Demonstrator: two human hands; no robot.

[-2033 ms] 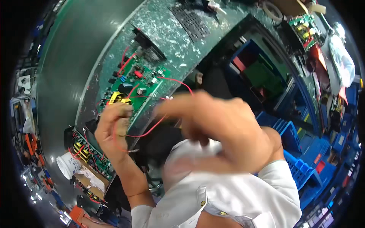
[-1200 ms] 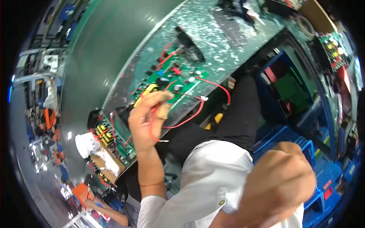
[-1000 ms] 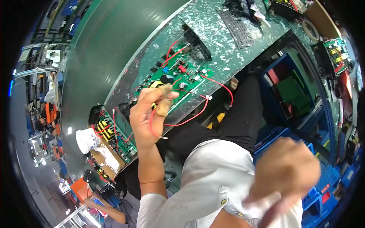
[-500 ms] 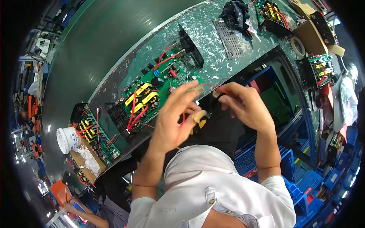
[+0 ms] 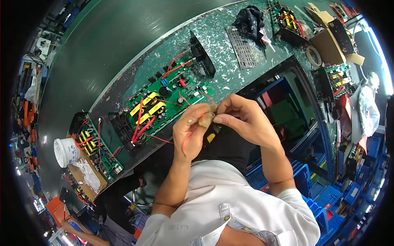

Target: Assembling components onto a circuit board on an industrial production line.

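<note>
Just in front of my body my two hands meet, fingertips close together. My left hand (image 5: 189, 130) is closed around a thin red wire (image 5: 185, 144), whose loose end hangs down over the palm. Pale tan covers wrap some of its fingertips. My right hand (image 5: 245, 119) pinches at those fingertips; what lies in the pinch is hidden. Under the hands shows a small yellow part (image 5: 211, 137), mostly covered. Beyond my left hand lies a green circuit board (image 5: 172, 91) with yellow-wrapped coils (image 5: 148, 108), red wires and a black end panel (image 5: 202, 55).
At left are another board (image 5: 95, 143), a white tub (image 5: 67, 151) and a cardboard box (image 5: 88, 175). A perforated plate (image 5: 241, 47) and black cloth (image 5: 249, 22) lie at the back. A dark-framed opening (image 5: 287, 102) and blue crates (image 5: 324, 197) are at right. Lower left, a co-worker's arm (image 5: 82, 233) shows.
My right hand has come left to meet my left hand, and its fingers have closed to a pinch. The red wire stretched between them is now bunched at my left hand. The view has shifted slightly.
</note>
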